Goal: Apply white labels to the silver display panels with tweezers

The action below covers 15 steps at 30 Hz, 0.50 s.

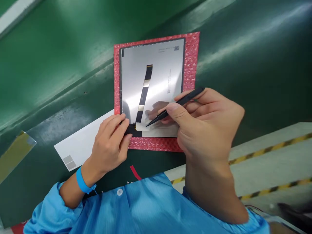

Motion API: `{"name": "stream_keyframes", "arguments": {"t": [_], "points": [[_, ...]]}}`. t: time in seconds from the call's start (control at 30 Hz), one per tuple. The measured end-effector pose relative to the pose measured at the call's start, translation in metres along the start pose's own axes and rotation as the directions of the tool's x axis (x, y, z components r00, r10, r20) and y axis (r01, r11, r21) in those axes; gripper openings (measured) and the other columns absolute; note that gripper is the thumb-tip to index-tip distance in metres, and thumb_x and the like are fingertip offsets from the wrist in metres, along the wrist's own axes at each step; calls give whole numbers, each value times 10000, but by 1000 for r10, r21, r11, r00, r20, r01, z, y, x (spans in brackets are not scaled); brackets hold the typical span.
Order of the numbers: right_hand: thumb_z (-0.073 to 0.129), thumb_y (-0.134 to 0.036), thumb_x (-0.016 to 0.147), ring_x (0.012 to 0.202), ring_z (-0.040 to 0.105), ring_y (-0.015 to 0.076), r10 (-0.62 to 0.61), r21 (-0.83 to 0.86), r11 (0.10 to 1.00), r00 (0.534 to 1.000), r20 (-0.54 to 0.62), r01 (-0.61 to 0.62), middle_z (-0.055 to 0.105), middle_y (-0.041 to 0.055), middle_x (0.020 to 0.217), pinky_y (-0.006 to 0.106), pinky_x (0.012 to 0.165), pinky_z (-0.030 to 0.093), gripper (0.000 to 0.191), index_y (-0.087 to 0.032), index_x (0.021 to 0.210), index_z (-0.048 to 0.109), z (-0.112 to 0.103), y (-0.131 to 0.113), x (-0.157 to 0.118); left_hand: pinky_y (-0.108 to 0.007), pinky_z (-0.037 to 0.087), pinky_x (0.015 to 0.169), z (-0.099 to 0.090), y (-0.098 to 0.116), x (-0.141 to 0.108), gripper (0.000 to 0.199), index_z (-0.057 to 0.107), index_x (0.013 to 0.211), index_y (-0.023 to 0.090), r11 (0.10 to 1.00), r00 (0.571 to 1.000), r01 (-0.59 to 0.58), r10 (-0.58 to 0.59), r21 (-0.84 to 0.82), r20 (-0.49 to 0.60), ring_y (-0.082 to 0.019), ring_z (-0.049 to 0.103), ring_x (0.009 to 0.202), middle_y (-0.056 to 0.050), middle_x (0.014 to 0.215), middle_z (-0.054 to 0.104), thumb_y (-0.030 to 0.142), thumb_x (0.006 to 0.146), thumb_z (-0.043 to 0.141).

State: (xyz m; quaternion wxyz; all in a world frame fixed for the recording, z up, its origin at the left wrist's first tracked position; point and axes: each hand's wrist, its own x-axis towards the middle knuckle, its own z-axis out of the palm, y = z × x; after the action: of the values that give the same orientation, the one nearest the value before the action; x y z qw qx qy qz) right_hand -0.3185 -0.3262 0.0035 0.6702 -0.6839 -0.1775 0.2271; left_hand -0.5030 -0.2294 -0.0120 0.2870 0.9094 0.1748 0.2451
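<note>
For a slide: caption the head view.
Right hand points tweezers at silver panel; left hand steadies its edge.

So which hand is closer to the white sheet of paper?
Left. The left hand lies right over the white sheet's edge, fingers on the panel's corner. The right hand holds black tweezers over the panel, apart from the sheet.

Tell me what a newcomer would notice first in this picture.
A shiny silver panel on a red mat at centre, crossed by a dark ribbon cable. The right hand points black tweezers at its lower edge; the left hand presses there.
</note>
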Motion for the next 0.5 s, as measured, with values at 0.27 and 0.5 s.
{"name": "stream_keyframes", "arguments": {"t": [0.27, 0.5], "points": [[833, -134, 902, 719, 754, 228, 57, -135, 989, 998, 15, -54, 766, 52, 879, 266, 528, 610, 121, -180, 965, 740, 5, -6, -2, -540, 572, 1101, -2, 1, 5, 388, 613, 1336, 86, 998, 996, 53, -52, -16, 76, -321, 620, 1337, -219, 1375, 666, 109, 955, 681], [838, -128, 902, 714, 739, 246, 96, -298, 948, 993, -62, -111, 754, 40, 860, 324, 560, 622, 132, -194, 943, 730, 12, -15, -5, -555, 578, 1087, -6, 3, 8, 399, 611, 1354, 118, 995, 991, 82, -75, -59, 115, -332, 614, 1357, -207, 1391, 667, 117, 960, 675]]}}
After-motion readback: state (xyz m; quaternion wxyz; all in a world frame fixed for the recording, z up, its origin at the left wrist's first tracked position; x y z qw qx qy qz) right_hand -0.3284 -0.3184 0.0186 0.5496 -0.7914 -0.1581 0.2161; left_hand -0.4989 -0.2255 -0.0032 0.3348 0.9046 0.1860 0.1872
